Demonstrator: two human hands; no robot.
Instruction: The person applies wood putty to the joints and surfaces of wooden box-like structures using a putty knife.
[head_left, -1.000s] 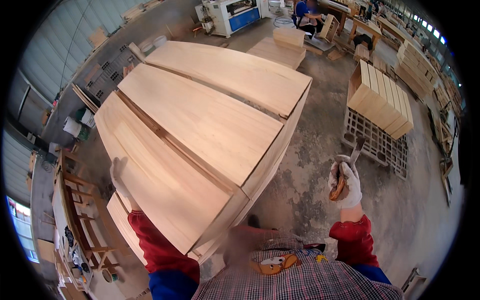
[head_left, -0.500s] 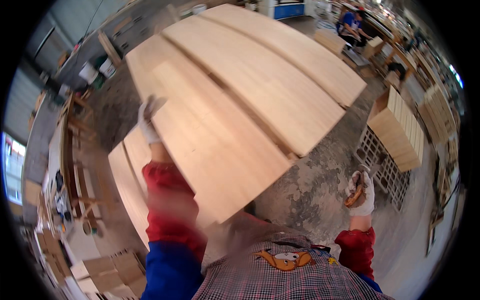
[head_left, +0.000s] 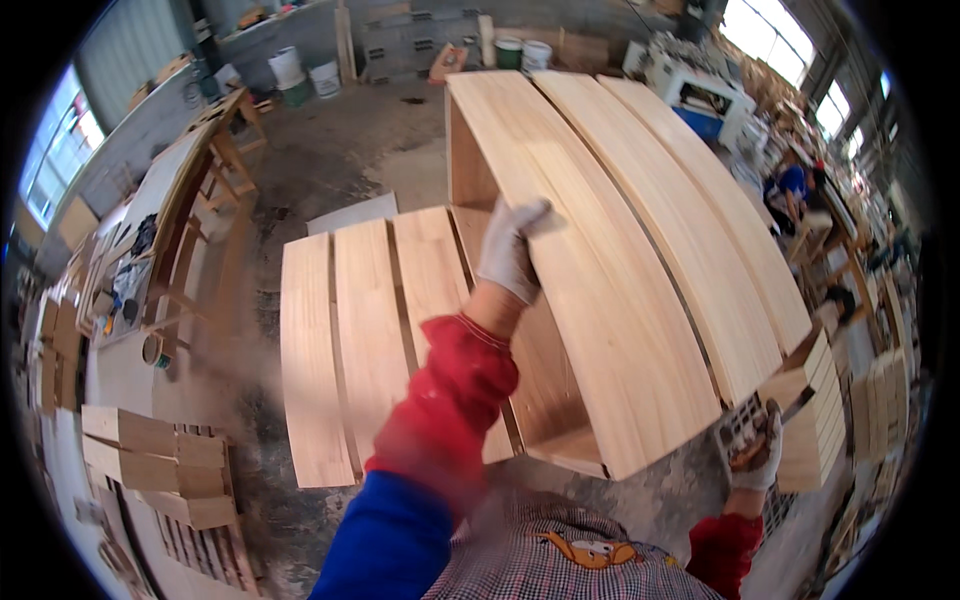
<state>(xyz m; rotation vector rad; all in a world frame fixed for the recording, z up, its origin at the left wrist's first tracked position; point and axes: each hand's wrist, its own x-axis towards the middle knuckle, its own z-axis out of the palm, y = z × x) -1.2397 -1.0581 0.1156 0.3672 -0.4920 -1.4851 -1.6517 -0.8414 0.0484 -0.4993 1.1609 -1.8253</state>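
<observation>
Wooden box (head_left: 605,290) is sitting right of the lower boxes (head_left: 365,330); my left hand (head_left: 512,250), fingers curled, is gripping its left edge, apparently steadying it. My right hand (head_left: 763,463) is clasping a wooden-handled tool (head_left: 743,460). Next likely calls for firm support.

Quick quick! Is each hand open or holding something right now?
Left hand: closed over the edge of a wooden box.
Right hand: closed, holding a wooden-handled tool.

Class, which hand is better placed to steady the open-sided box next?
Probably the left hand: it rests on the box's upper edge; the right hand holds a tool, farther away.
</observation>
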